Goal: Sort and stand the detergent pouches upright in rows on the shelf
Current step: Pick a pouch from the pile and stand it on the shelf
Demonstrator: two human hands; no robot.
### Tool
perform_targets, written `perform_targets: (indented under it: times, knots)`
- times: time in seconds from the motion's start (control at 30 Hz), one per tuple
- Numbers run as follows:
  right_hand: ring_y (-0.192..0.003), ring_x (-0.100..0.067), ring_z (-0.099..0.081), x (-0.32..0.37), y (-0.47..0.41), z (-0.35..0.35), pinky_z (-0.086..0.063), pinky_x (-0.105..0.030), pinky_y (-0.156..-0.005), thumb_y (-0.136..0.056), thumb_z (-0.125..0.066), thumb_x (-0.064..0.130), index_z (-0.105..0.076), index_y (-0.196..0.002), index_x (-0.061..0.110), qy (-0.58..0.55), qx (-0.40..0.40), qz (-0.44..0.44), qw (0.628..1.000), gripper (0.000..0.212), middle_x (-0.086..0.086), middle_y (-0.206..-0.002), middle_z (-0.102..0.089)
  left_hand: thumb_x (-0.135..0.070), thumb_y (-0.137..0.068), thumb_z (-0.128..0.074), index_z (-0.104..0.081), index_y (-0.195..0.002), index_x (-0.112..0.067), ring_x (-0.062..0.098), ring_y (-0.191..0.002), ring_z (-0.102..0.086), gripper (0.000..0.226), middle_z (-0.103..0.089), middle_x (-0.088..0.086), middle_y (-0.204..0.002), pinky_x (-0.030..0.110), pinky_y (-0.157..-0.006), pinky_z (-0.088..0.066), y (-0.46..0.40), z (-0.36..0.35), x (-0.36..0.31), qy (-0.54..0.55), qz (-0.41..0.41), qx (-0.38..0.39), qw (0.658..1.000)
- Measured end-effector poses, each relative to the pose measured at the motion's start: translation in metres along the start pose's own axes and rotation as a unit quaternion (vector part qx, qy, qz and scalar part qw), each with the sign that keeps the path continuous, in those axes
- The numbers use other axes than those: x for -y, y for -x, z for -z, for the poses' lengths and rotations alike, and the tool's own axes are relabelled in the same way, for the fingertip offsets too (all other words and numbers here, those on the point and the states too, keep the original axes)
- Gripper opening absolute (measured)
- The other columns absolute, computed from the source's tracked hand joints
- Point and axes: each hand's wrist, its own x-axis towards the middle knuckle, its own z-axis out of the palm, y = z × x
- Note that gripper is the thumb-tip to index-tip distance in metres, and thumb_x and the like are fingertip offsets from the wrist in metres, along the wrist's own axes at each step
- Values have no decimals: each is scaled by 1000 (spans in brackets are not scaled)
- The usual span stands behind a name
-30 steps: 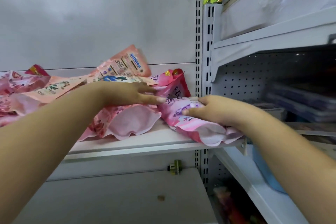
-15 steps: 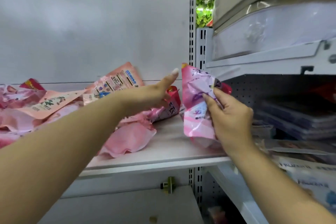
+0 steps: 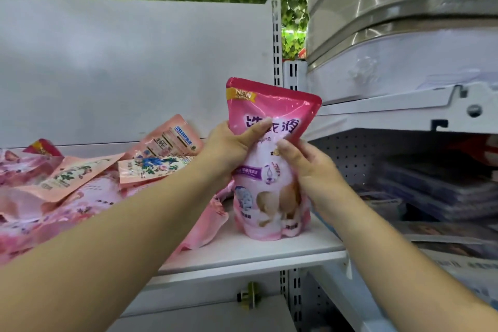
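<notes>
Your left hand [image 3: 231,143] wraps the pink pouch [image 3: 269,170] from its left side, thumb laid across the printed front. Your right hand [image 3: 310,167] curls round its right edge at about the same height, so both grip it. The pouch stands upright, its base on the white shelf [image 3: 256,250] near the right end, with the heap of lying pouches [image 3: 80,186] just to its left.
</notes>
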Motion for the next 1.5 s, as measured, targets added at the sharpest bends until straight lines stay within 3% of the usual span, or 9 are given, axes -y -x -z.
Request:
perform_targets:
  times: [0.07,0.17,0.3,0.43,0.73,0.93,1.03,1.37,1.5]
  knots:
    - [-76,-16,-69,3,-5,1,-58,-30,-72,-78,-67,15,-66,-90,17,-59,-28,21,998,13,0,-80,-73,-35,-77,-69,-61,-78,-15,20,-61,-66,22,-69,2,-65,33,-66,-57,-1,0,2,0,-7,-24,1000]
    - [-62,-12,-68,7,-11,0,-58,-26,-61,-79,-63,-2,-66,-85,12,-124,-45,44,990,16,0,-69,-72,-39,-78,-67,-62,-75,-17,12,-52,-65,23,-68,-3,-57,25,-57,-56,-1,-1,1,10,-15,-47,999]
    - [-74,-16,-70,-4,-12,5,-57,-31,-69,-74,-70,9,-67,-92,14,-92,-70,35,993,19,-1,-81,-74,-35,-78,-69,-61,-79,-17,14,-59,-67,20,-70,0,-69,27,-60,-57,-2,-1,4,27,-16,-58,998]
    - [-92,-23,-68,-12,-4,13,-54,-38,-82,-49,-77,32,-58,-114,15,-18,30,-28,999,70,-6,-103,-70,-26,-81,-67,-62,-90,-13,17,-63,-68,17,-71,3,-73,29,-60,-58,-2,-2,5,88,-11,-39,995]
    - [-77,-7,-59,-12,-11,29,-46,-20,-61,-75,-73,21,-54,-83,26,171,-106,37,979,21,9,-84,-63,-48,-70,-62,-60,-103,-11,15,-89,-63,50,-67,1,-92,26,-78,-54,-18,17,-13,-133,0,23,991]
    - [-66,-11,-54,-19,-23,39,-41,-24,-57,-81,-69,25,-49,-91,14,262,-159,29,951,25,4,-82,-56,-54,-81,-56,-49,-131,-22,10,-116,-49,60,-52,-6,-133,18,-89,-29,-36,36,-22,-540,-23,108,835]
    - [-78,-15,-50,-23,-28,38,-40,-26,-67,-82,-68,28,-45,-92,15,290,-177,28,940,28,6,-79,-49,-58,-79,-58,-34,-141,-26,14,-132,-36,73,-37,-6,-146,25,-105,-26,-48,29,-9,-594,4,182,783]
    - [-75,-13,-51,-33,-36,43,-49,-32,-69,-79,-69,33,-45,-93,15,291,-187,29,938,33,12,-75,-47,-44,-77,-69,-21,-147,-22,20,-131,-37,88,-33,-1,-149,28,-105,-29,-100,18,38,-563,87,215,794]
    - [-68,-5,-47,-41,-38,45,-38,-19,-55,-80,-68,34,-44,-92,18,295,-190,41,935,32,14,-74,-46,-35,-80,-69,-46,-134,-23,14,-104,-48,60,-53,-1,-127,21,-85,-34,-103,20,46,-531,52,186,825]
